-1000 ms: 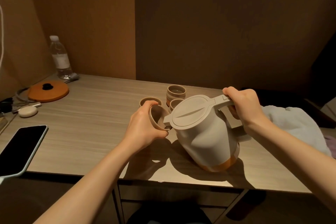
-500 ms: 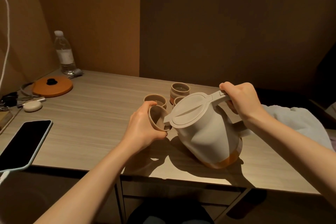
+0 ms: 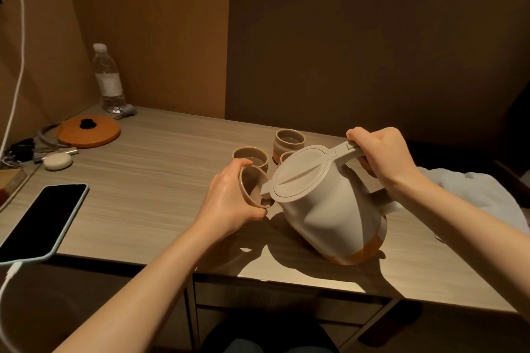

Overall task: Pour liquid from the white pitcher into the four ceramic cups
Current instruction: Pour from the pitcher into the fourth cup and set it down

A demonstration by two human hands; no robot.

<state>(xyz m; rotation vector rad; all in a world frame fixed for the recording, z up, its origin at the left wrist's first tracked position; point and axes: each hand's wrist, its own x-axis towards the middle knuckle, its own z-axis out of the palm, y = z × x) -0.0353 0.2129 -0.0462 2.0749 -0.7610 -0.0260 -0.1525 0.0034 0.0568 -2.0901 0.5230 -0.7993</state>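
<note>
We see right hand (image 3: 384,156) clamped round handle of white pitcher (image 3: 329,209), pitcher tipped hard left, base on desk (image 3: 143,180) near front edge. Spout sits at rim of tilted cup (image 3: 252,186); left hand (image 3: 229,203) wraps that cup, fingers curled round its side. Three more cups behind toward back edge: one (image 3: 250,155) just beside held cup, one (image 3: 289,140) farther back, one (image 3: 285,156) half hidden by lid. Phone (image 3: 43,221) at front-left corner, orange lid (image 3: 89,132) and water bottle (image 3: 109,77) at back-left.
</note>
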